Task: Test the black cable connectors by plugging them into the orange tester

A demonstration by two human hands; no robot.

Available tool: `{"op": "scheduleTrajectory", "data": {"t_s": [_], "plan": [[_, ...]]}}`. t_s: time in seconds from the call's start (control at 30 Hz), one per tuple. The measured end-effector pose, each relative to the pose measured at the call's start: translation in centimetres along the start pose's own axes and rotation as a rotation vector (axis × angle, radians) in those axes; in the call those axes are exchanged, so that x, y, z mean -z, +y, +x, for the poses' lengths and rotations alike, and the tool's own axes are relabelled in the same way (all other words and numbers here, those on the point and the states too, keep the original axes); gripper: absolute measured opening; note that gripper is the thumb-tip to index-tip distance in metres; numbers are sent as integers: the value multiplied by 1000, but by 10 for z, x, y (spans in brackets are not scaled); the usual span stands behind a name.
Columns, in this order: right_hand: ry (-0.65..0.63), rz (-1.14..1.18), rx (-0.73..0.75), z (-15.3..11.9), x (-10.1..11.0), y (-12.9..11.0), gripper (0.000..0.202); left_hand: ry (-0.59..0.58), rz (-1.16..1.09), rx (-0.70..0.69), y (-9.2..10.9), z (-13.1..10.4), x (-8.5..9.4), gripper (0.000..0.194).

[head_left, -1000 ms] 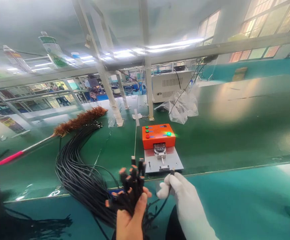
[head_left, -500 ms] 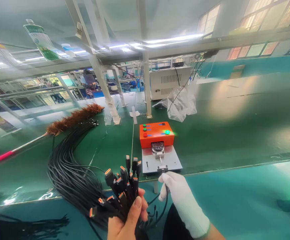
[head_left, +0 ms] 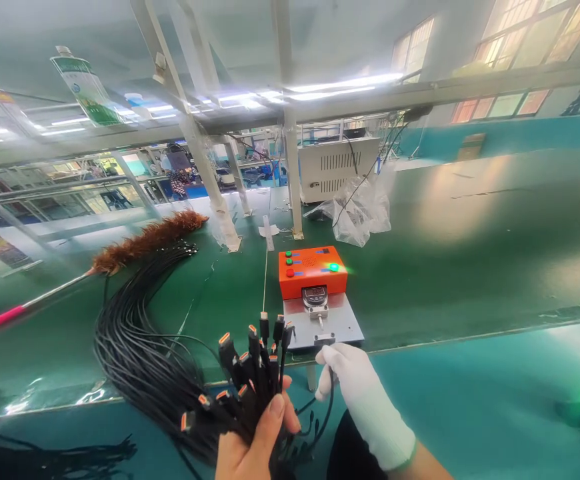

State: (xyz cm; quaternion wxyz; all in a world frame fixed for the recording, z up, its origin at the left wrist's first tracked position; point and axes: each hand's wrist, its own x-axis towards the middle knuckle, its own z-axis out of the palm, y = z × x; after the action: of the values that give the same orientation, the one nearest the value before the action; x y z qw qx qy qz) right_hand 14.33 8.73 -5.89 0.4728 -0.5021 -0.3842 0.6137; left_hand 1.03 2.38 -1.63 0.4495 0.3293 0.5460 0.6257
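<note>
Loosely fanned cables in left hand, gauge digits illegible

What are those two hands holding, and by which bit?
The bare left hand holds a bunch of black cables just below their orange-tipped plugs. The gloved right hand pinches a single cable near its end, by the metal plate.

You have a wide lane over the tabletop right of the orange box, from the near edge well back. Left of it, black cables hanging over the near edge bar your way, the duster behind them. Beyond the box stand a white post and plastic bag. The connectors in your left hand crowd the metal plate's left edge.
</note>
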Motion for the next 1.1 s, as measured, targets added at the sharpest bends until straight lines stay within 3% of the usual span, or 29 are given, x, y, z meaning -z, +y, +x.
{"op": "scheduleTrajectory", "data": {"t_s": [0.1,0.13,0.23,0.3,0.37,0.43,0.5,0.6,0.7,0.77,0.93,1.1], "plan": [[-57,-296,-15,-9,11,1,27,-22,-2,21,1,2,0,27],[-12,-460,5,-14,16,1,25,-40,3,32,1,3,1,26],[293,-804,214,-33,27,-8,33,-101,46,39,0,2,3,24],[348,-708,361,-45,26,-18,43,-129,65,33,-2,0,3,25],[216,-491,408,-55,16,-30,43,-128,75,32,-4,-2,1,27],[81,-354,370,-60,1,-39,40,-133,80,40,-6,-3,-3,30],[23,-322,279,-62,-14,-43,31,-147,87,46,-9,-3,-6,33],[101,-317,231,-62,-26,-38,25,-76,46,35,-14,1,-7,36],[185,-198,192,-56,-21,-27,30,83,16,19,-16,4,-4,32],[152,-49,92,-46,-11,-20,28,134,-10,7,-13,4,-1,31],[39,91,-7,-20,7,-5,27,50,-48,-51,0,-2,-2,24],[13,134,-39,-9,6,1,25,22,-52,-38,-1,-2,-2,20]]}}
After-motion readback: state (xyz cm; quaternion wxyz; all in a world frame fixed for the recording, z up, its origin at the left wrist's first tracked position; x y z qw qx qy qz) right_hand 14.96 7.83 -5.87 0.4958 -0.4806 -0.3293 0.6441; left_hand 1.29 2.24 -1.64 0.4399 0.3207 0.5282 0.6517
